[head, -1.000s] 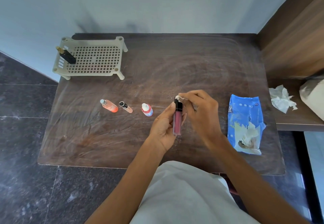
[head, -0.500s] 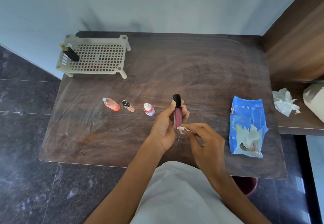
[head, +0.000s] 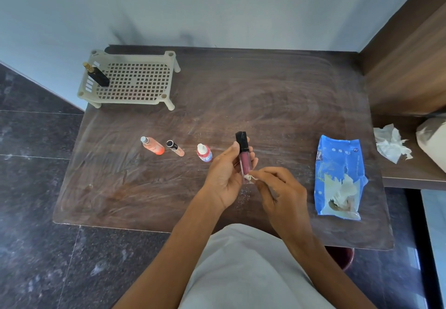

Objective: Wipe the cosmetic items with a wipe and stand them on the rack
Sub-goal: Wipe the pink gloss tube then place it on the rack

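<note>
Far left, back corner: cream plastic rack (head: 125, 101), square-holed grid top on stubby legs, set close to the table's left edge. One black bottle (head: 99, 78) with a gold cap sits at its left end; the grid to the right of it is open.

The table (head: 265, 96) is dark wood grain, smeared, with rounded corners.

Mid-table row, each item apart from the next: orange bottle (head: 152, 146), slim beige tube (head: 175, 148) with a black cap, small white-capped dropper bottle (head: 204, 153).

Just right of those, your left hand (head: 223, 178) holds the lip gloss tube (head: 245, 161) off the table. Your thumb is on its left side and your fingers curl behind it. The square black cap stands clear above your fingertips.

Your right hand (head: 282, 195) pinches a small white wipe (head: 248, 177) between thumb and forefinger, pressed to the tube's lower end.

Right: crinkled blue wipe pack (head: 337, 163), torn open, lying flat near the table's right edge. On the lower shelf beyond it lies a crumpled white tissue (head: 391, 145).
</note>
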A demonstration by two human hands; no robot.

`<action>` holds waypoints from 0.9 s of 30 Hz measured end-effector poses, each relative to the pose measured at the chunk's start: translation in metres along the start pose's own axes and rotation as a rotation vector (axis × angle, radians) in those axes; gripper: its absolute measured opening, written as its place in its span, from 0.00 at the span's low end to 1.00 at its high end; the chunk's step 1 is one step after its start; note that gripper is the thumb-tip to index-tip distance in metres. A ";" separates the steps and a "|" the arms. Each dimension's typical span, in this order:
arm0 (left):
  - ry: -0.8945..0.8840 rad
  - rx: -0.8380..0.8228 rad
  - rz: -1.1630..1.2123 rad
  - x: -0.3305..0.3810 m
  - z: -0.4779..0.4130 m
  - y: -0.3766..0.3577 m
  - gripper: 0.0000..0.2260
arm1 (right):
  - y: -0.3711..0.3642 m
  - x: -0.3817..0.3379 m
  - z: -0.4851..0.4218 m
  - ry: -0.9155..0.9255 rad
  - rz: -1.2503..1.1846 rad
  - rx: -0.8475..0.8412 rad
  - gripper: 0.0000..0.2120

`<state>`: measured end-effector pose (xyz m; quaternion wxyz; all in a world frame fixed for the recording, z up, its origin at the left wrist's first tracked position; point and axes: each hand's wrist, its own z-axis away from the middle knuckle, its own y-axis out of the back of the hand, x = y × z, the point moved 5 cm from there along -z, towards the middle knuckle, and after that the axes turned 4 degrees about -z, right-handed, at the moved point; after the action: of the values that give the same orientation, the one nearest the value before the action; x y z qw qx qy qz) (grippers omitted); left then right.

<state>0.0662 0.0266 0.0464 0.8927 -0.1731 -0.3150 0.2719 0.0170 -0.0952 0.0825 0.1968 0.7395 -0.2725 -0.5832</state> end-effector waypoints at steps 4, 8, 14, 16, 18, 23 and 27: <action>0.031 -0.016 -0.102 -0.006 0.003 -0.003 0.12 | 0.000 0.001 -0.012 0.037 0.032 0.000 0.08; 0.049 -0.036 -0.154 -0.016 0.007 -0.007 0.12 | 0.000 0.004 -0.039 0.050 0.042 0.019 0.09; 0.062 -0.017 -0.091 -0.017 0.006 -0.005 0.11 | -0.005 0.012 -0.069 0.035 0.060 -0.008 0.07; 0.048 -0.008 -0.080 -0.015 0.005 -0.004 0.11 | -0.006 0.008 -0.065 0.044 0.047 -0.018 0.07; 0.031 -0.003 -0.072 -0.011 0.005 -0.004 0.12 | -0.007 0.004 -0.052 0.055 0.040 -0.046 0.08; 0.021 0.016 -0.042 -0.002 0.003 0.003 0.12 | -0.009 0.000 -0.003 0.060 0.032 -0.090 0.09; 0.036 0.029 -0.044 -0.005 0.003 0.005 0.13 | -0.007 -0.001 0.006 0.078 0.077 -0.056 0.09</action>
<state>0.0593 0.0280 0.0444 0.9065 -0.1581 -0.2985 0.2535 0.0123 -0.0895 0.0773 0.2500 0.7447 -0.2767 -0.5534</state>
